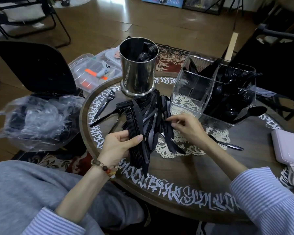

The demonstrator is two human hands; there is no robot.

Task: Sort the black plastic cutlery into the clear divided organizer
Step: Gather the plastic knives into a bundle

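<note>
Collecting stage of the sort. A stack of black knives (pixel 137 133) is gripped in the left hand (pixel 119 146), thumb curled across its face, above the round table (pixel 185 180). The right hand (pixel 185 126) is lowered to the loose cutlery pile (pixel 153 112), its fingertips (pixel 171 119) pinching at a piece there. The clear divided organizer (pixel 210 92) stands just beyond the pile; its right compartments are seen filled, its front left one bare. Next, it is judged, another knife must be lifted free, squared onto the stack, and the bundle dropped into one compartment.
</note>
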